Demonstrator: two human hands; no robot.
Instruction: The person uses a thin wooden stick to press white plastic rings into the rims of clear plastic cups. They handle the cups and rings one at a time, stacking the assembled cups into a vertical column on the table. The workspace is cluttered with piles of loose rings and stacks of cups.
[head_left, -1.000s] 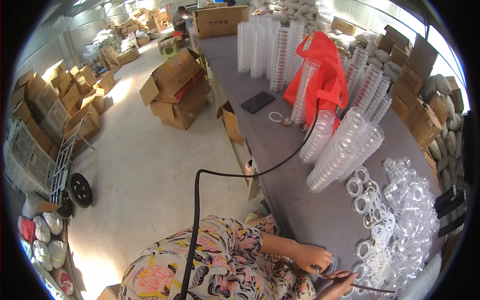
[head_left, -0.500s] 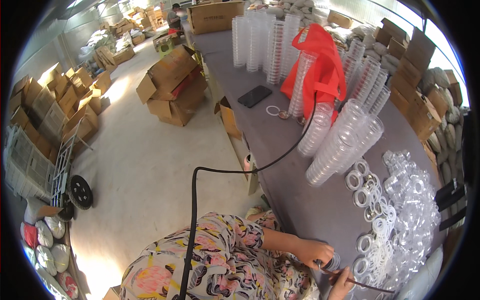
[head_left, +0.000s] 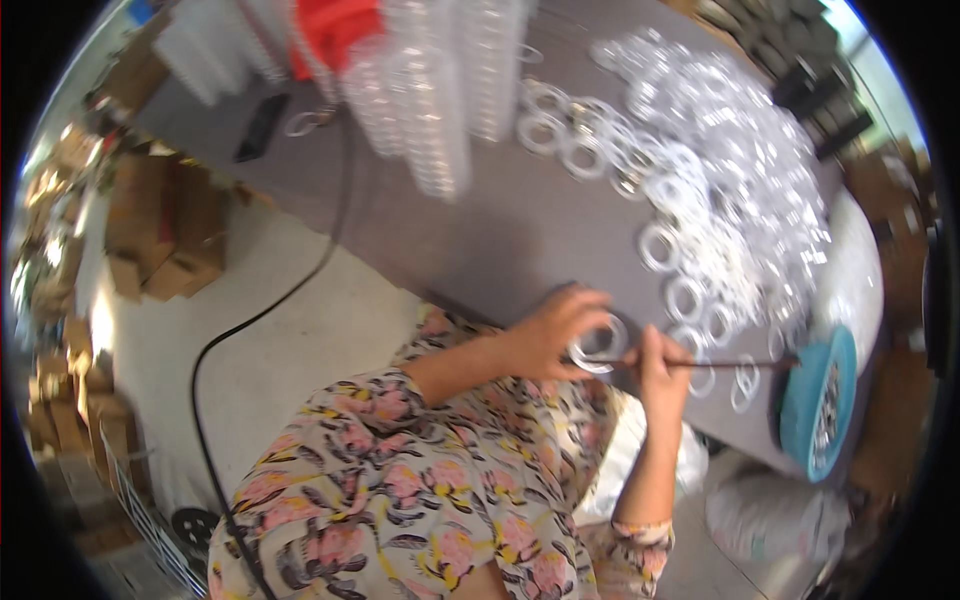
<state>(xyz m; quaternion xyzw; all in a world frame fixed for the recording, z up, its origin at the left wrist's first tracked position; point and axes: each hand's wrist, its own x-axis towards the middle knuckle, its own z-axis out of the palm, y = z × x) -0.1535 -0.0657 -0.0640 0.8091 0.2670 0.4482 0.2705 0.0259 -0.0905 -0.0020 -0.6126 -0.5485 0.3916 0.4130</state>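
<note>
Near the table's front edge, my left hand (head_left: 556, 336) is closed around a clear round plastic piece with a white ring (head_left: 611, 334), tilted so that its round opening shows. My right hand (head_left: 661, 362) pinches a thin brown stick (head_left: 735, 363), which lies roughly level. The stick's left end reaches the rim of the round piece; whether it touches is too blurred to tell. Just beyond both hands lie loose white rings (head_left: 686, 298), and behind them a heap of clear plastic pieces (head_left: 725, 130).
A blue basin (head_left: 800, 400) with small shiny pieces stands at the right edge of the table. Stacks of clear cups (head_left: 425, 110), a red bag (head_left: 340, 30) and a phone (head_left: 262, 128) are at the far left. A black cable (head_left: 290, 288) crosses the left side.
My view has swung right and down, bringing the blue basin into sight. The round piece now shows clearly in my left hand, and more of the stick and my right forearm is visible.
</note>
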